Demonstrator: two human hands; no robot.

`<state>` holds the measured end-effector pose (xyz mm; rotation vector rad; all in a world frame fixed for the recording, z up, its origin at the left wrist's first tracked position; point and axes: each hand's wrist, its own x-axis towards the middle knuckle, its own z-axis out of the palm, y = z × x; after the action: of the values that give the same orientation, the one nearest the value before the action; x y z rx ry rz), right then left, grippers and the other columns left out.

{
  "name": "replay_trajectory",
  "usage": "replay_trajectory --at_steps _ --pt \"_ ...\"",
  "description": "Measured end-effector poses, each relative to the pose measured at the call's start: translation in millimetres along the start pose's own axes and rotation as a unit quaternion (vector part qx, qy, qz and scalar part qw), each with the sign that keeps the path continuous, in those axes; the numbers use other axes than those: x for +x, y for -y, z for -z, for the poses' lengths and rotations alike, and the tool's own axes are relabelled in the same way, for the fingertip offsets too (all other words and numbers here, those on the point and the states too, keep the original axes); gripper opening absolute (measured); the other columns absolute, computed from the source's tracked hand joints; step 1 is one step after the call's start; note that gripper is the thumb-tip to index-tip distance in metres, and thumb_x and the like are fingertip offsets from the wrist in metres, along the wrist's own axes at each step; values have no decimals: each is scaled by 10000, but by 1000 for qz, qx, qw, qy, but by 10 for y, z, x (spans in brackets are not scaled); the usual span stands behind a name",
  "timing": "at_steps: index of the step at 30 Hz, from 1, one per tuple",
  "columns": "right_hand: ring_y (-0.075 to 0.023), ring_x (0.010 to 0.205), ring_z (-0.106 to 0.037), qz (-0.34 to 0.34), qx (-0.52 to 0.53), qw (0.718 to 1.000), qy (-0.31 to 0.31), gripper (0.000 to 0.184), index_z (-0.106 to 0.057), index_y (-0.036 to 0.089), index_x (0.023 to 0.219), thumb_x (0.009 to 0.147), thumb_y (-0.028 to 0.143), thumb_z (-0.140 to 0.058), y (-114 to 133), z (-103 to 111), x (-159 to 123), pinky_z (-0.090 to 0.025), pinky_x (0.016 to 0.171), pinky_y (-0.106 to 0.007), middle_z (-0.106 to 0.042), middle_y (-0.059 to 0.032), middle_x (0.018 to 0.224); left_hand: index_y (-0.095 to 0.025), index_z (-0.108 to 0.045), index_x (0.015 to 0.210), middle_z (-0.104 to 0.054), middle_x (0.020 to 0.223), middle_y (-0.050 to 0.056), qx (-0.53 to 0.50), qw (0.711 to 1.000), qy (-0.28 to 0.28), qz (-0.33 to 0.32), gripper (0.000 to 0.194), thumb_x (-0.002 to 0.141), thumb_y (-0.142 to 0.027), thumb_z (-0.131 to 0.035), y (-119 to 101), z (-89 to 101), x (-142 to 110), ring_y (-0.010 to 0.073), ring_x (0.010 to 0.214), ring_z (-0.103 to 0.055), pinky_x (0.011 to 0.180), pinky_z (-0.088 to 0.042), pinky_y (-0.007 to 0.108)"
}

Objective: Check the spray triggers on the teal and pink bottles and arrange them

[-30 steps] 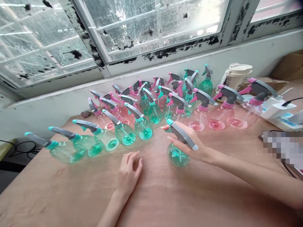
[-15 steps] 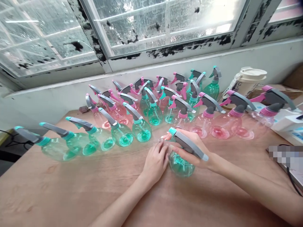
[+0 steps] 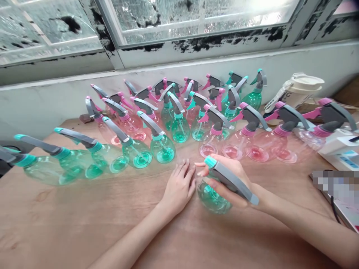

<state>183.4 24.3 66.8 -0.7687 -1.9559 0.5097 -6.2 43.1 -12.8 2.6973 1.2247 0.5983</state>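
Right, the right hand (image 3: 237,172) is gripping a green spray bottle (image 3: 214,200) around its neck, thumb and fingers wrapped just under the grey sprayer head with its turquoise nozzle. That bottle is at the near centre-right, in front of the pink row; can't tell if its base rests on the tabletop (image 3: 157,243) or sits slightly off it. Left hand (image 3: 179,186) lies palm down just left of the held bottle, fingers extended and close together, nothing grasped.

Far-left of the hands, a slanting row of green bottles (image 3: 162,149) with turquoise collars, running out to the left edge. Far-right of them, a row of pink bottles (image 3: 259,151) with magenta nozzles, the nearest just beyond the right hand. Behind both rows, a mixed cluster of pink and green sprayers, many overlapping, reaching back toward the white wall (image 3: 70,97). Small dark block (image 3: 86,118) at the cluster's far left. Cream lidded cup (image 3: 304,89) at far right, behind the pink row. White power strip (image 3: 346,147) at right; flat item (image 3: 347,211) nearer, partly pixelated. Window (image 3: 202,22) above the wall, frame paint patchy black.
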Motion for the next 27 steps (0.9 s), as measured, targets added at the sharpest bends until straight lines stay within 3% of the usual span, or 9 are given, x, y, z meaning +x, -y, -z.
replay_trajectory --at_steps 4,7,21,27 --pt "-222 826 -664 0 43 999 -1 195 -559 237 1051 859 257 -539 -39 -42 -32 -536 796 -368 -648 -65 935 -176 -558 1250 -552 1359 161 -6 1000 16 -7 310 951 -223 -487 1 20 -10 306 1316 -477 1093 -384 541" --pt "-218 903 -662 -9 62 998 -10 263 -557 242 1129 867 224 -558 -60 -62 -54 -526 865 -369 -659 -61 988 -169 -563 1249 -559 1346 165 -10 1000 16 -6 312 949 -220 -492 0 26 -12 309 1314 -479 1096 -379 548" --pt "-216 798 -669 -57 54 997 -5 297 -577 244 1213 922 299 -549 -86 -63 -119 -582 758 -375 -653 -59 933 -150 -561 1263 -543 1380 176 12 1000 4 -17 322 968 -233 -462 3 -1 -38 305 1356 -438 1098 -386 537" --pt "-270 1035 -657 -74 67 995 0 366 -537 278 1295 929 260 -550 -59 -51 -119 -589 783 -382 -662 -74 1080 -109 -554 1277 -533 1391 197 35 999 11 -7 351 983 -251 -426 -5 -17 -54 321 1384 -395 1084 -405 520"
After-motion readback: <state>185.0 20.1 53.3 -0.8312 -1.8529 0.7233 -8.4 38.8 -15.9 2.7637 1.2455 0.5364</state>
